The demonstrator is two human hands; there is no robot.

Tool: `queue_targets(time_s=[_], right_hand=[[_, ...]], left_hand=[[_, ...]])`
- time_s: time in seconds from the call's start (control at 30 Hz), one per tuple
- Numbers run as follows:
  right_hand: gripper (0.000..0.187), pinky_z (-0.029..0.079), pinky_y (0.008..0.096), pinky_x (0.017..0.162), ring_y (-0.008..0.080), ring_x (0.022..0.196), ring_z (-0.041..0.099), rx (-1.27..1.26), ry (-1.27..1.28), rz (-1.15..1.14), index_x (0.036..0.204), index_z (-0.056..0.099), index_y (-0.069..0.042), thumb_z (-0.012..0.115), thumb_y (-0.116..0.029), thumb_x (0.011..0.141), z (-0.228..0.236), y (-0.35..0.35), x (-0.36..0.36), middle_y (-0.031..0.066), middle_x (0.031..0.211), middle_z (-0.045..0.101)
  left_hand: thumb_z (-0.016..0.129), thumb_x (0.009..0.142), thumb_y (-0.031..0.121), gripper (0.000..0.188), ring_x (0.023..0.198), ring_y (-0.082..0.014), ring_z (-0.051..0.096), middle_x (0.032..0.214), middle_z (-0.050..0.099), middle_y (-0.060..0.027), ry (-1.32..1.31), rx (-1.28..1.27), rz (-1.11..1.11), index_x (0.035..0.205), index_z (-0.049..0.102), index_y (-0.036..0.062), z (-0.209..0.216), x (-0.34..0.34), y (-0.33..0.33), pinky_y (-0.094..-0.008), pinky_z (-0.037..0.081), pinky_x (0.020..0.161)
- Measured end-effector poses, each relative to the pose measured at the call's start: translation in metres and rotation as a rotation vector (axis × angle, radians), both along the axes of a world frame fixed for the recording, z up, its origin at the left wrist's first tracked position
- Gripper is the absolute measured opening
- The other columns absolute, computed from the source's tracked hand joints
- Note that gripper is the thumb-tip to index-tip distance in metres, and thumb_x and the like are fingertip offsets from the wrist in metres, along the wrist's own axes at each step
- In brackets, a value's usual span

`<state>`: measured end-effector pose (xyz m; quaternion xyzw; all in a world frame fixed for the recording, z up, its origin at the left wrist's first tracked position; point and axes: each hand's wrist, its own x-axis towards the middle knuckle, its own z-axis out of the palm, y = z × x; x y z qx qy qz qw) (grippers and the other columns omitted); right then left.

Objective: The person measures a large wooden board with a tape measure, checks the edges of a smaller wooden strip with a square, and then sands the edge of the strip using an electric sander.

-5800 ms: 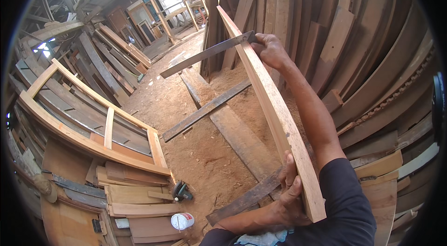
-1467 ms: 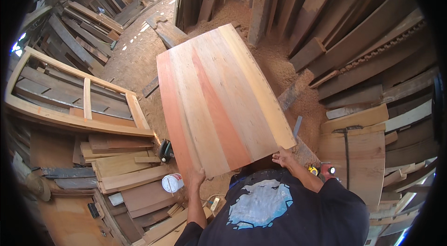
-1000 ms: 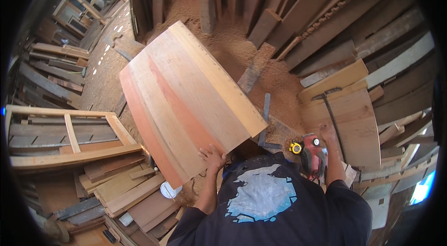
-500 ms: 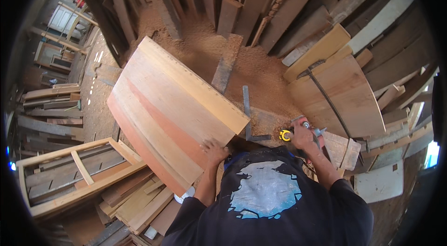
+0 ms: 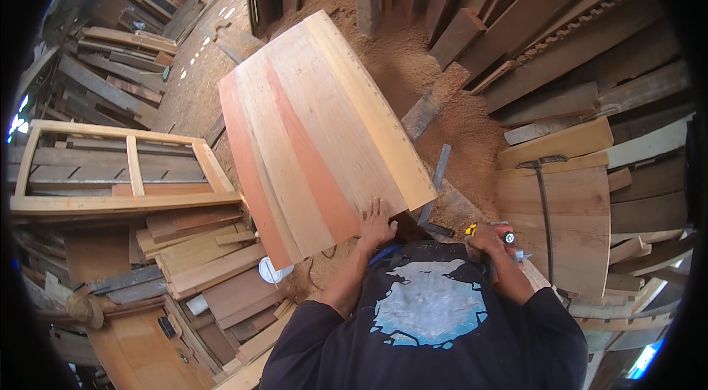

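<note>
A wide panel of joined boards [image 5: 324,132], in pale, reddish and yellowish strips, lies tilted in front of me. My left hand [image 5: 377,222] rests flat on its near edge, fingers stretched out. At the right, my right hand [image 5: 483,237] curls its fingers at a small yellow-and-black tape measure [image 5: 470,230], whose body they partly hide. Just right of that hand lies a red power tool [image 5: 504,233], also partly covered; its exact kind is unclear. A dark metal try square [image 5: 439,168] lies between the panel and the tape measure.
Sawdust [image 5: 472,146] covers the ground beyond the panel. A dark metal bar clamp [image 5: 544,198] spans another wooden panel [image 5: 575,220] at the right. Timber planks [image 5: 575,43] lean at the back. A wooden frame [image 5: 133,168] and stacked boards [image 5: 214,264] lie to the left.
My view has turned left, so the scene sits rotated and farther right. My right hand is slightly closer to the tape measure. My left hand stays on the panel's near edge.
</note>
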<state>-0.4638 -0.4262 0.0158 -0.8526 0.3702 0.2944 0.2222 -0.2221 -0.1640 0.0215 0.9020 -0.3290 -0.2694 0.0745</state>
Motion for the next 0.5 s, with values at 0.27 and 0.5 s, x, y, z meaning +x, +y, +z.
queue_targets(time_s=[0.27, 0.5], right_hand=[[0.055, 0.050, 0.0315, 0.059, 0.0163, 0.081, 0.060, 0.746, -0.244, -0.573, 0.131, 0.054, -0.009, 0.067, -0.015, 0.078, 0.017, -0.064, 0.014, 0.0059, 0.099, 0.062], [0.036, 0.047, 0.0326, 0.060, 0.0147, 0.072, 0.056, 0.896, -0.223, -1.038, 0.115, 0.060, -0.015, 0.063, -0.027, 0.082, -0.002, -0.032, 0.007, 0.0001, 0.094, 0.059]], left_hand=[[0.057, 0.086, 0.040, 0.080, 0.148, -0.0411, 0.012, 0.159, 0.018, -0.0222, -0.115, 0.107, 0.161, 0.149, 0.029, -0.0010, 0.000, 0.001, 0.061, -0.0619, 0.011, 0.116], [0.062, 0.084, 0.038, 0.079, 0.147, -0.0429, 0.013, 0.158, 0.018, -0.0246, -0.028, 0.038, 0.142, 0.146, 0.034, -0.0007, 0.005, 0.006, 0.067, -0.0616, 0.015, 0.115]])
